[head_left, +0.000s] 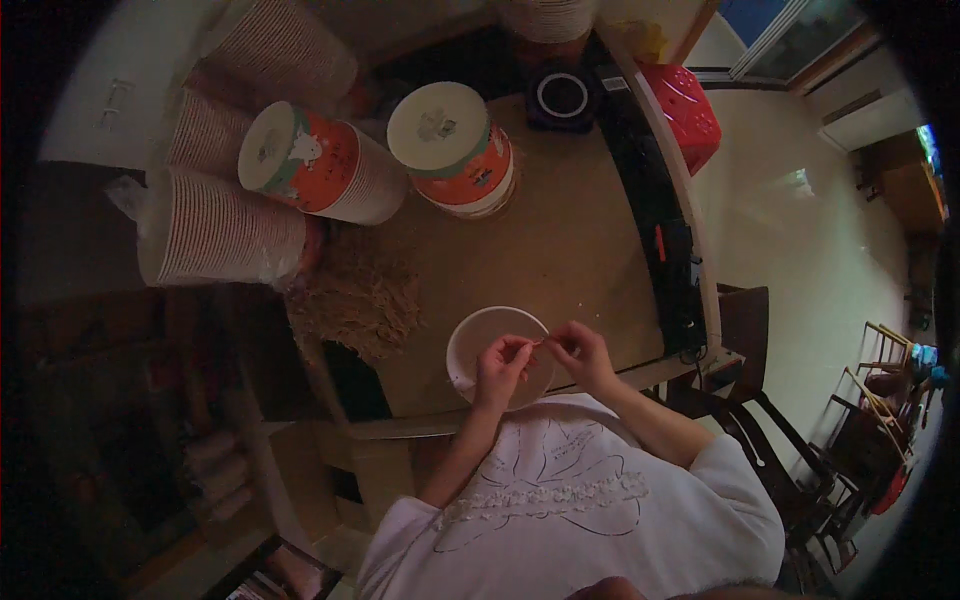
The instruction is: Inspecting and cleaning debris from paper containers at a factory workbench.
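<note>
Pinching finger to thumb, left hand (503, 368) and right hand (583, 358) are both gripping a tiny piece (541, 342) (too small to identify) at the white bowl's (466, 345) two o'clock; brown shreds (362, 305) are lying at its ten. Steadying both pinches over the bowl is probably working best.

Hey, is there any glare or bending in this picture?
Head view: dim overall, black at the corners; glare on the pale floor; the table has bowed edges; detail between the left hand and right hand too small to tell.
</note>
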The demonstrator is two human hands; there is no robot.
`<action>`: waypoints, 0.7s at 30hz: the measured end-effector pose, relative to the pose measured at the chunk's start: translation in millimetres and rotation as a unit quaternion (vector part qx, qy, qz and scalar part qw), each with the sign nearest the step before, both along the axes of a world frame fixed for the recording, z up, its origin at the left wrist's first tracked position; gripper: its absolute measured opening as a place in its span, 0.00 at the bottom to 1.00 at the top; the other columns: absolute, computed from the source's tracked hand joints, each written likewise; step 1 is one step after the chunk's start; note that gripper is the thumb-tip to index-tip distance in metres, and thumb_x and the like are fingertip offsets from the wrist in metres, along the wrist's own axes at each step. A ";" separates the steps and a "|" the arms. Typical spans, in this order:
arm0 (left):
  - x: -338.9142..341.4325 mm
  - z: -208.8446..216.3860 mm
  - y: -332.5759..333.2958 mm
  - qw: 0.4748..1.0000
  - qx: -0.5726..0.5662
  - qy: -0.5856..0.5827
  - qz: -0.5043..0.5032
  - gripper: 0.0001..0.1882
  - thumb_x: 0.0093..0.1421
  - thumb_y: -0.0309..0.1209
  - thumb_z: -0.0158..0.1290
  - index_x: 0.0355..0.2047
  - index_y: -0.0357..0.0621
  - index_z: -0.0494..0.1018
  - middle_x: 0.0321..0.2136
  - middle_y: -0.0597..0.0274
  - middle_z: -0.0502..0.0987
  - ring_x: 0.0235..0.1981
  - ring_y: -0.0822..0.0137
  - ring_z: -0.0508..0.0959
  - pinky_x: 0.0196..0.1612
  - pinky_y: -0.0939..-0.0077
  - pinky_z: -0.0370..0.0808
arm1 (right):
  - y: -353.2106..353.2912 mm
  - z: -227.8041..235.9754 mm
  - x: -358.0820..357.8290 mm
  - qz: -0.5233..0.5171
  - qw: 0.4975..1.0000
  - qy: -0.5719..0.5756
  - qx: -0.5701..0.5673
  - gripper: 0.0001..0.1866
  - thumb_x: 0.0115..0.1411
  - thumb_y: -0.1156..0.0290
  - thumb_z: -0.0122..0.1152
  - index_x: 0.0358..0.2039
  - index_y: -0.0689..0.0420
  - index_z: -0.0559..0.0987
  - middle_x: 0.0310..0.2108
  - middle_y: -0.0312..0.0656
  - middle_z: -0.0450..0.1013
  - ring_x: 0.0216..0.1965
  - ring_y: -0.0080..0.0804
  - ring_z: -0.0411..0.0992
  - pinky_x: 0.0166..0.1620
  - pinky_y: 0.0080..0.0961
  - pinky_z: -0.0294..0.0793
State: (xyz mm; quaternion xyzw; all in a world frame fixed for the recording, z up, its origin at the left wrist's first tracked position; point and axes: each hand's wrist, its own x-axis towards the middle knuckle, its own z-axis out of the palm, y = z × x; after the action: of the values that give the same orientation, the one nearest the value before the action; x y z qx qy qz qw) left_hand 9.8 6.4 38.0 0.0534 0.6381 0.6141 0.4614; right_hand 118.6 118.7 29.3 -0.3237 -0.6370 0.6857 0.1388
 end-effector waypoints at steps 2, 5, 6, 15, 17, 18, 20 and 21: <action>-0.1 0.0 -0.3 1.000 0.001 0.001 0.004 0.04 0.54 0.25 0.48 0.29 0.39 0.69 0.24 0.65 0.74 0.21 0.78 0.73 0.17 0.89 0.65 | 1.0 5.6 -0.3 0.012 1.000 -0.010 0.018 0.06 0.51 0.75 0.56 0.30 0.59 0.72 0.22 0.32 0.68 0.23 0.14 0.63 0.25 0.14 0.63; -0.8 1.1 -1.0 1.000 0.002 0.015 0.000 0.04 0.54 0.26 0.48 0.29 0.39 0.69 0.24 0.65 0.74 0.21 0.78 0.73 0.17 0.89 0.65 | -0.2 2.9 -0.2 0.022 0.998 -0.023 0.049 0.07 0.50 0.75 0.56 0.32 0.57 0.72 0.23 0.34 0.68 0.23 0.18 0.64 0.26 0.16 0.65; -0.9 1.7 -1.0 1.000 0.002 0.028 -0.007 0.04 0.54 0.26 0.48 0.29 0.39 0.69 0.24 0.65 0.74 0.22 0.78 0.73 0.17 0.89 0.65 | -0.5 1.8 -0.2 0.023 0.998 -0.026 0.061 0.08 0.50 0.76 0.56 0.33 0.56 0.73 0.24 0.36 0.68 0.23 0.21 0.65 0.26 0.18 0.66; -1.0 2.2 -3.6 1.000 0.015 0.017 0.004 0.03 0.54 0.25 0.48 0.29 0.40 0.69 0.24 0.65 0.73 0.22 0.78 0.73 0.18 0.88 0.66 | 5.9 9.1 -5.5 0.081 0.982 -0.026 0.170 0.08 0.48 0.75 0.56 0.31 0.54 0.74 0.27 0.41 0.68 0.26 0.37 0.69 0.28 0.26 0.69; -2.0 2.0 -5.2 1.000 0.007 0.018 -0.001 0.03 0.54 0.25 0.48 0.29 0.40 0.69 0.24 0.65 0.74 0.22 0.78 0.73 0.18 0.88 0.66 | 5.7 13.6 -6.8 0.079 0.983 -0.029 0.166 0.08 0.47 0.74 0.56 0.31 0.54 0.74 0.26 0.42 0.68 0.26 0.37 0.69 0.28 0.27 0.69; -2.2 1.7 -5.9 1.000 -0.001 0.020 -0.006 0.03 0.54 0.25 0.48 0.29 0.40 0.69 0.24 0.65 0.74 0.22 0.78 0.73 0.18 0.88 0.66 | 5.6 16.0 -7.2 0.077 0.983 -0.032 0.161 0.08 0.47 0.74 0.57 0.31 0.54 0.74 0.26 0.42 0.67 0.26 0.38 0.68 0.28 0.28 0.69; -2.1 -1.8 -6.9 1.000 0.011 0.020 -0.004 0.03 0.54 0.25 0.48 0.29 0.41 0.69 0.24 0.65 0.74 0.22 0.78 0.73 0.18 0.88 0.66 | 5.7 19.1 -7.8 0.088 0.975 -0.031 0.199 0.09 0.46 0.74 0.58 0.30 0.54 0.74 0.25 0.42 0.67 0.26 0.39 0.68 0.28 0.29 0.68; -2.0 -3.0 -7.3 1.000 0.022 0.021 -0.002 0.03 0.54 0.25 0.48 0.30 0.41 0.69 0.24 0.65 0.73 0.22 0.78 0.72 0.18 0.88 0.66 | 5.7 19.7 -8.2 0.098 0.966 -0.030 0.237 0.09 0.45 0.74 0.58 0.30 0.54 0.74 0.24 0.42 0.67 0.26 0.39 0.67 0.27 0.30 0.68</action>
State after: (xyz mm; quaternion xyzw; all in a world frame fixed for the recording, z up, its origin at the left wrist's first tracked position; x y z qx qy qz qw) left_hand 7.9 -0.9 35.0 0.0777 0.6337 0.6260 0.4478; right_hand 110.4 124.4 49.0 -0.2379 -0.8139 0.5153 0.1243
